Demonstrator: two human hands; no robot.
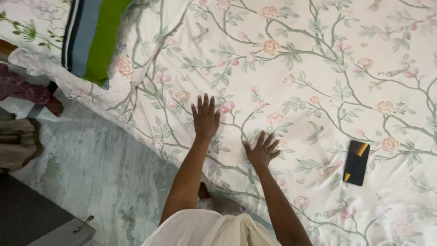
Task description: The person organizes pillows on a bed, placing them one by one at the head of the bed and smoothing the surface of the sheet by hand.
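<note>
A white bedsheet (318, 68) printed with pink flowers and green branches covers the bed. My left hand (205, 118) lies flat on it, fingers stretched and close together. My right hand (262, 148) presses the sheet a little nearer to me, fingers spread. Neither hand holds anything. A black phone (356, 162) lies on the sheet to the right of my right hand, apart from it.
A striped pillow (93, 36) in green, blue and dark bands rests at the upper left of the bed. Pale marbled floor (91, 168) shows at the left. Another person's foot (54, 107) and dark patterned clothing stand at the far left edge.
</note>
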